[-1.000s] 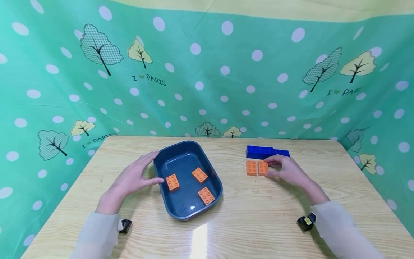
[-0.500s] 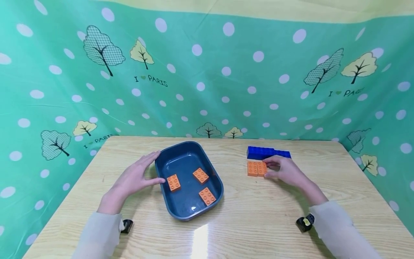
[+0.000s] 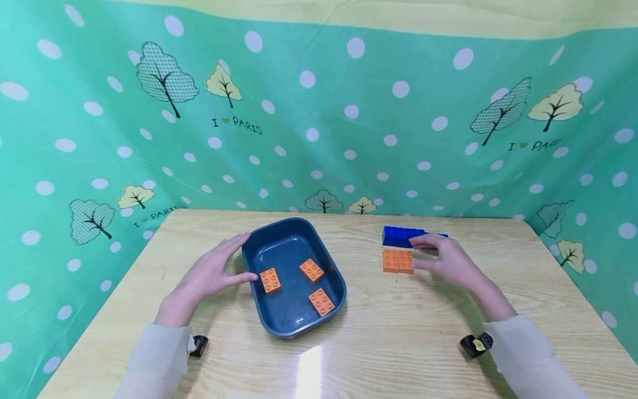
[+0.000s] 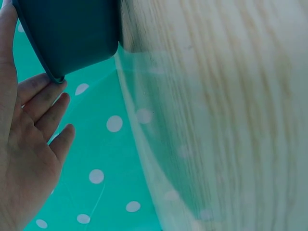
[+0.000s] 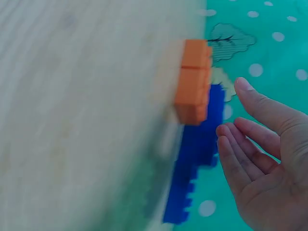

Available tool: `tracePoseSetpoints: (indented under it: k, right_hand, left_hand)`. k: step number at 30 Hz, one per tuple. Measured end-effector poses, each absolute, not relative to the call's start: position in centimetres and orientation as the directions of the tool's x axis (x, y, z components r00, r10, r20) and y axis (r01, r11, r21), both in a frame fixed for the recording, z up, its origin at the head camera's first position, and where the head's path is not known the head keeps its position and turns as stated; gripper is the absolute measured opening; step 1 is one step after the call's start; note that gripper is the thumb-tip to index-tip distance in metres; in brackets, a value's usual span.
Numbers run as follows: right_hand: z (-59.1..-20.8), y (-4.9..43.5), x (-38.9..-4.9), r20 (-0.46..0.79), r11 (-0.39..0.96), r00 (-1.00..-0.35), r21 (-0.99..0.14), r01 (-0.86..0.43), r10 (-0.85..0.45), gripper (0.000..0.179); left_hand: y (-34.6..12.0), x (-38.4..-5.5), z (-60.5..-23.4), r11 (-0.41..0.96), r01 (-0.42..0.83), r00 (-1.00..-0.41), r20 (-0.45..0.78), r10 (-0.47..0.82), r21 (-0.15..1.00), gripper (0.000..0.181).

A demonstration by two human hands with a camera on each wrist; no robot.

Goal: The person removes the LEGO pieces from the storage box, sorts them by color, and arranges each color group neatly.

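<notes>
My left hand point(image 3: 206, 275) rests at the left side of a dark blue bin point(image 3: 285, 252). Its fairly straight fingers touch the far corner of the rim, and the thumb lies against the near part; the left wrist view shows the fingertips on the rim point(image 4: 57, 79). Inside the bin lie three orange toy bricks. At the right, two more orange bricks point(image 3: 391, 261) stand side by side on the table. Beside the right one is my right hand point(image 3: 451, 265), fingers and thumb spread apart with nothing between them. In the right wrist view the hand is clear of the orange bricks point(image 5: 191, 86).
Blue toy bricks point(image 3: 399, 237) form a stepped block behind the orange pair, partly covered by my right hand. The wooden table point(image 3: 374, 338) ends at a green patterned cloth point(image 3: 319, 83) hanging behind it and at both sides.
My right hand has pushed the right orange brick leftward against the other one, then let go and drawn slightly back to the right. My left hand stays at the bin.
</notes>
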State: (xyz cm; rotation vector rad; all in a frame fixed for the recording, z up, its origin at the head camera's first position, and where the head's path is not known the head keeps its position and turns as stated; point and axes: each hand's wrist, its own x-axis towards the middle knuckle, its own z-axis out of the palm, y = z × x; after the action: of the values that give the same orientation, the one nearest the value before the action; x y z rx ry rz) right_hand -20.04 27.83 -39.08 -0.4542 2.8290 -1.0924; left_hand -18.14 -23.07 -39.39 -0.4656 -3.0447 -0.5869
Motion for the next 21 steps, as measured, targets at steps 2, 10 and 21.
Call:
tracePoseSetpoints:
  k: [2, 10, 21]
  right_hand:
    - [-38.3, 27.2, -20.1, 0.06, 0.691, -0.948, -0.67, -0.271, -0.313, 0.055]
    - [-36.3, 22.9, -20.2, 0.105, 0.591, -0.924, -0.741, -0.319, -0.367, 0.054]
    - [-36.8, 14.2, -19.7, 0.153, 0.422, -0.854, -0.818, -0.392, -0.497, 0.059]
  left_hand:
    - [-23.0, -18.2, -39.3, 0.885, 0.285, -0.957, 0.061, 0.283, 0.367, 0.102]
    - [-23.1, -18.4, -39.3, 0.886, 0.274, -0.96, 0.049, 0.276, 0.375, 0.103]
    - [-23.3, -18.1, -39.3, 0.884, 0.268, -0.961, 0.043, 0.273, 0.383, 0.102]
